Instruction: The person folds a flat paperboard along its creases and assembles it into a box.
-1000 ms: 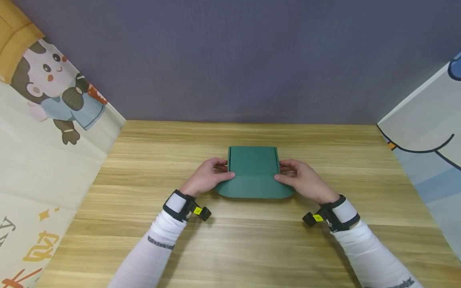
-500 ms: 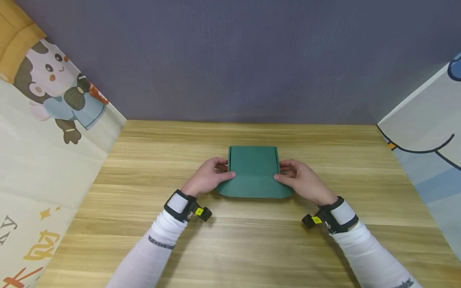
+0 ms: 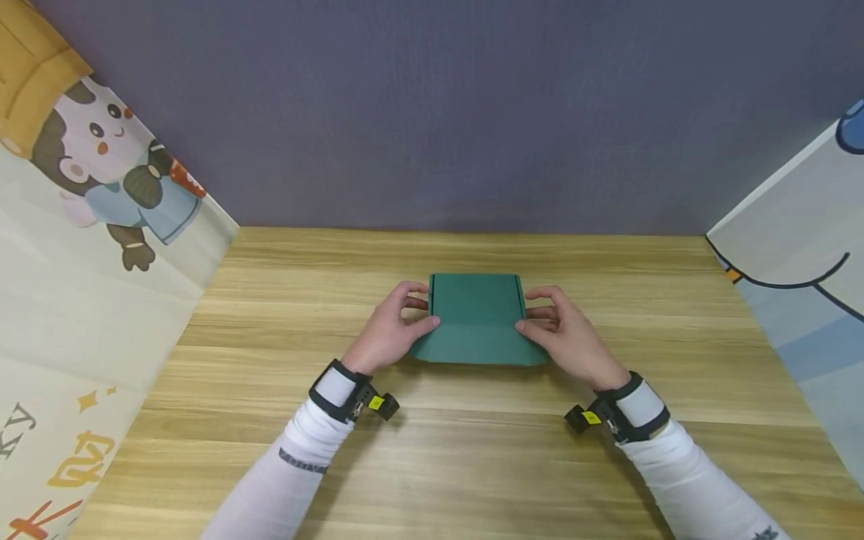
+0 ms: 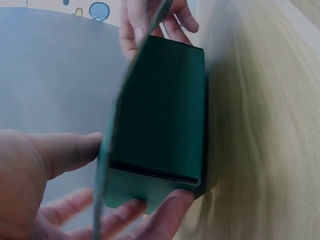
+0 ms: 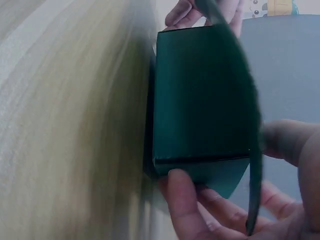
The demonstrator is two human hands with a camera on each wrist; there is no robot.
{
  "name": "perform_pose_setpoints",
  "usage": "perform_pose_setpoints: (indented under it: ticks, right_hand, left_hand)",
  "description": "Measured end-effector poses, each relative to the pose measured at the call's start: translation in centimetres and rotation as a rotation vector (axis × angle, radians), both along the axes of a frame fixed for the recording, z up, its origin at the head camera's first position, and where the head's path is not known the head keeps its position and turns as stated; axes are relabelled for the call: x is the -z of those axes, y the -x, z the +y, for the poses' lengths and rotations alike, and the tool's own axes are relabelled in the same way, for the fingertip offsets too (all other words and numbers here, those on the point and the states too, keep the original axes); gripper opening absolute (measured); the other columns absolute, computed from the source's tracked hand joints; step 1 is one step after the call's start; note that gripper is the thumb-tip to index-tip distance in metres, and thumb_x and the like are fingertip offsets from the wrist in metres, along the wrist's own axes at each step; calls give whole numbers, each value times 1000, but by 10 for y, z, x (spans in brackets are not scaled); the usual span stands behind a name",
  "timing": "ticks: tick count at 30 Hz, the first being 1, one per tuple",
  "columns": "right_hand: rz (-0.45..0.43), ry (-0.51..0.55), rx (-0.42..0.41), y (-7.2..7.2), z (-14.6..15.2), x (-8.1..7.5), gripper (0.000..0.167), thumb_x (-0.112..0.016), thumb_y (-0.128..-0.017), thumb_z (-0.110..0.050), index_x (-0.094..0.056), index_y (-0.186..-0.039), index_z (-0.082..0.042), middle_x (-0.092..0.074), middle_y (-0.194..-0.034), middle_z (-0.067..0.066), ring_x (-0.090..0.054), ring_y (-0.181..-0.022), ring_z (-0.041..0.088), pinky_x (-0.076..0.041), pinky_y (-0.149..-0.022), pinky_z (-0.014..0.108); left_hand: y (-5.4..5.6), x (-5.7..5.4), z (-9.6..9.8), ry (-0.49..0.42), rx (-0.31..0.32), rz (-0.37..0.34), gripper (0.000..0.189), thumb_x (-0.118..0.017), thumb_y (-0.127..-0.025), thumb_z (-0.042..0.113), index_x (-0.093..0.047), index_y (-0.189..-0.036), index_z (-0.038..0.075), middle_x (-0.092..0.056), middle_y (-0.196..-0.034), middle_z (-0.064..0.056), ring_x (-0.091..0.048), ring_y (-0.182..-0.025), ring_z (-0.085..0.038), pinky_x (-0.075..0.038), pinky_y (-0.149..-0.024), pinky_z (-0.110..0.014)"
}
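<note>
Pinching a matte green cardboard box [image 3: 476, 300] from opposite sides, both hands [image 3: 386, 328] [image 3: 572, 336] flank its flared flap [image 3: 478, 346].

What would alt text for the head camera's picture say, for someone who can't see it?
A person's left hand and right hand grip a green box from either side, at a wood-grain table. Its front flap juts toward the person, and a dark wall rises behind.
</note>
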State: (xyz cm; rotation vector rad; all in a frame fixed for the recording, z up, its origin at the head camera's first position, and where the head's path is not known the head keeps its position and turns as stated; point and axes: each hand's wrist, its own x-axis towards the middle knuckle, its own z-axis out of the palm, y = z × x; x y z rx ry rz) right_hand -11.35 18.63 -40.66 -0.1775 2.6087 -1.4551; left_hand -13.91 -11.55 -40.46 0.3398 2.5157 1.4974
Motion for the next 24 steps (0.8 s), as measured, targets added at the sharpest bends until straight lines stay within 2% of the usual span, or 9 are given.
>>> perform_pose_setpoints:
  ticks: [4,7,11,14,17,18,19,21,24]
  right_hand:
    - [82,-42,-9,0,2,-4,37,-61,-95,-38,-54,-126,-20,-57,-130,5,-55,-121,24,-49,-96,46]
    - [91,-81,-36,-1,5,-9,36,-57,-95,-45,-58,-124,-24,-59,-128,0,-54,-121,21,-47,-95,46]
    - [52,-87,-114,-2,11,-19,46,-61,-92,-48,-53,-133,-29,-54,-136,-2,-49,-128,25,-42,-100,53]
    - [36,-109,-178,-1,15,-25,61,-70,-86,-47,-46,-140,-31,-47,-145,-3,-40,-136,27,-37,-105,57]
    - [36,-141,-221,0,17,-30,75,-76,-79,-47,-41,-144,-33,-40,-150,-4,-38,-139,27,-43,-101,53]
    - [45,-152,-221,0,17,-32,76,-77,-78,-48,-41,-144,-34,-41,-150,-5,-39,-138,26,-47,-97,48]
    - [55,-162,-219,0,18,-33,75,-77,-78,-48,-42,-143,-34,-40,-150,-5,-41,-136,25,-49,-94,43]
    - [71,-165,-206,1,18,-36,72,-76,-80,-47,-43,-142,-34,-43,-148,-4,-49,-128,21,-53,-86,34]
    - [63,-110,-179,2,17,-40,60,-72,-86,-38,-48,-140,-30,-50,-141,2,-62,-112,18,-56,-79,30]
  left_hand:
    - [0,-4,-3,-22,15,83,24,-64,-94,31,-63,-117,25,-61,-121,8,-60,-110,-17,-54,-86,-36]
    - [-1,-8,-5,-30,20,110,19,-61,-95,36,-67,-110,28,-63,-118,12,-60,-109,-14,-52,-87,-37]
    - [0,-10,-9,-12,32,111,33,-57,-93,53,-66,-116,32,-61,-122,15,-53,-119,-10,-46,-97,-42]
    - [0,-13,-12,-19,60,104,47,-59,-87,61,-63,-124,32,-58,-129,15,-49,-127,-11,-42,-103,-46]
    - [0,-17,-15,-21,91,106,57,-66,-82,61,-59,-130,31,-54,-135,14,-46,-130,-11,-41,-105,-45]
    - [0,-18,-15,-23,100,110,59,-68,-81,60,-58,-131,30,-53,-137,14,-48,-127,-10,-42,-104,-44]
    - [0,-19,-15,-24,106,112,60,-70,-80,58,-57,-132,31,-53,-137,13,-54,-116,-11,-46,-99,-43]
    - [0,-21,-15,-47,121,104,61,-73,-80,54,-56,-133,30,-52,-139,12,-61,-105,-10,-51,-92,-39]
    - [0,-24,-15,-106,141,86,60,-76,-80,46,-57,-133,27,-54,-136,7,-67,-88,-11,-57,-79,-35]
